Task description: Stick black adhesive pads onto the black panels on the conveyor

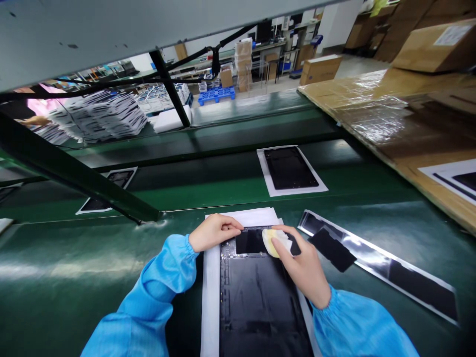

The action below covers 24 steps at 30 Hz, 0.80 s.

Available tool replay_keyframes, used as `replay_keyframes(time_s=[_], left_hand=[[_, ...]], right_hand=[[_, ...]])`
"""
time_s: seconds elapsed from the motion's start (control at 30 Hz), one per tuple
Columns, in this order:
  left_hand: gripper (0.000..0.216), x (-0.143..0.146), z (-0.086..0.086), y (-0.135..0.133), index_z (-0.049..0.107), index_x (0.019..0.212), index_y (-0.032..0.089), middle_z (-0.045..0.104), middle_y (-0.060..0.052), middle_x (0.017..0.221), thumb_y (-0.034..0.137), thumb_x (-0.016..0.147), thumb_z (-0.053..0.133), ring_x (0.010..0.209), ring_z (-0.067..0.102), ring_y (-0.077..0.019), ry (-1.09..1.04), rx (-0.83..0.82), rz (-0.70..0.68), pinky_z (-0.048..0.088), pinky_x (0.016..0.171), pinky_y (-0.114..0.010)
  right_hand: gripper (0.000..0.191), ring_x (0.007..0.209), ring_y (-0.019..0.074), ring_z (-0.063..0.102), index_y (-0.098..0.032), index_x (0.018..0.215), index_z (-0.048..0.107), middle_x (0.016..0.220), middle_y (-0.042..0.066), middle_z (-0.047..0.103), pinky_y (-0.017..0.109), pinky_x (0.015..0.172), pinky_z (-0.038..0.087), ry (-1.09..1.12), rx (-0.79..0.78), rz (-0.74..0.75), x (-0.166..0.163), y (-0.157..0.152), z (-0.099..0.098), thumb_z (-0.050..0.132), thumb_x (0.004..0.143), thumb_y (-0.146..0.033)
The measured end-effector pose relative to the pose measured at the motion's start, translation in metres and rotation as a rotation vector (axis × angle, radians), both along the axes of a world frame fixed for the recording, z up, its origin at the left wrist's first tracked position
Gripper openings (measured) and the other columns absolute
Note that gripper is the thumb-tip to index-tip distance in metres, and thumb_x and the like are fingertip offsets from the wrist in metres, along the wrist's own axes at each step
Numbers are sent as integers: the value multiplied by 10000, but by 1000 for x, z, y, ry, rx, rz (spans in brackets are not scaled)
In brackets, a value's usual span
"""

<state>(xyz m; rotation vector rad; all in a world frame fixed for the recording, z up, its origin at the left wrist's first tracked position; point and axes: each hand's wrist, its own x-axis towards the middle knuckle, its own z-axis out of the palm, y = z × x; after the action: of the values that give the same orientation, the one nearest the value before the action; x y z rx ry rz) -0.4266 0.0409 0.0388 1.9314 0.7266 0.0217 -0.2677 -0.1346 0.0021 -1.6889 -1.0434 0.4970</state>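
Pressing a small pale yellow cloth pad [274, 241] under its fingers, the right hand [303, 267] rubs the top end of the flat black rectangular panel [260, 297], which lies on white sheets on the green desk [74, 267]. The left hand [213, 232] steadies the panel's upper left corner, fingertips flat, holding nothing. A long backing strip [383, 267] lies just right.

Both forearms, in light blue elastic-cuffed sleeves, reach forward and converge. The left hand [213, 232] lies palm down, fingers curled, fingertips pressed flat. The right hand [301, 265] angles inward, fingers extended and apparently pinched together, though its fingertips are partly hidden.
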Motion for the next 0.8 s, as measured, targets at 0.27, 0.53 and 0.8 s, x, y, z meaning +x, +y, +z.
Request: replay_keyframes(time_s=[0.27, 0.53, 0.8], left_hand=[[183, 0, 0, 0, 722, 902, 132, 674, -17, 725, 226, 793, 609, 636, 595, -128, -4, 13, -4, 456, 603, -200], [191, 0, 1, -1, 722, 907, 124, 669, -19, 728, 225, 791, 608, 627, 576, -121, -1, 13, 3, 436, 593, -191], [190, -1, 1, -8, 723, 961, 185, 646, 15, 724, 250, 809, 629, 566, 516, -100, 17, 246, -24, 391, 557, -193]], right_hand=[[243, 722, 199, 646, -217, 1013, 610, 900, 0, 680, 239, 506, 425, -4, -7, 6, -1, -1, 1, 504, 900, -405], [235, 692, 196, 640, -226, 1028, 606, 909, -8, 673, 259, 588, 448, -46, -4, 10, 0, 1, 0, 496, 905, -393], [232, 795, 231, 649, -219, 1028, 597, 940, 14, 671, 280, 656, 489, -133, 11, 15, -2, 1, 0, 483, 906, -381]])
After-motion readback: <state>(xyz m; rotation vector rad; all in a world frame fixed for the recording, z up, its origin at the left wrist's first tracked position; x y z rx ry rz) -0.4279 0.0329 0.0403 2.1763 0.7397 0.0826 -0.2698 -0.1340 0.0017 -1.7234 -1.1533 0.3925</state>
